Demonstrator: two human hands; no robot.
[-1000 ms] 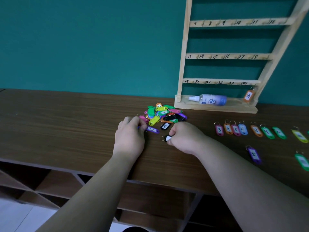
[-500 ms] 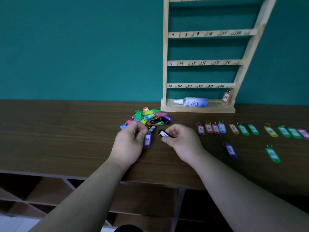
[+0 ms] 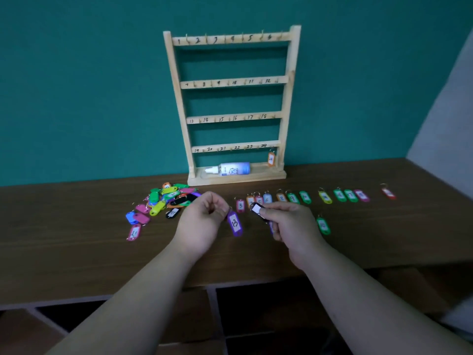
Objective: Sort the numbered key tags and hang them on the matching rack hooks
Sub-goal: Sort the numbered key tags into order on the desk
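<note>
Both grips now up off the pile [image 3: 166, 201] at 10 o'clock; left grip [image 3: 202, 221] pinches purple tag 13 [image 3: 235, 223] at its ring end, body dangling; right grip [image 3: 289, 224] pinches black tag [image 3: 257, 210]. Looks light, stiff, slick plastic: hold the ring for the rack [image 3: 288, 98] at 12 o'clock.

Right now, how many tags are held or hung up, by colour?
1 purple tag, in the left hand
1 black tag, in the right hand
1 orange tag, on the rack
Total: 3
</note>
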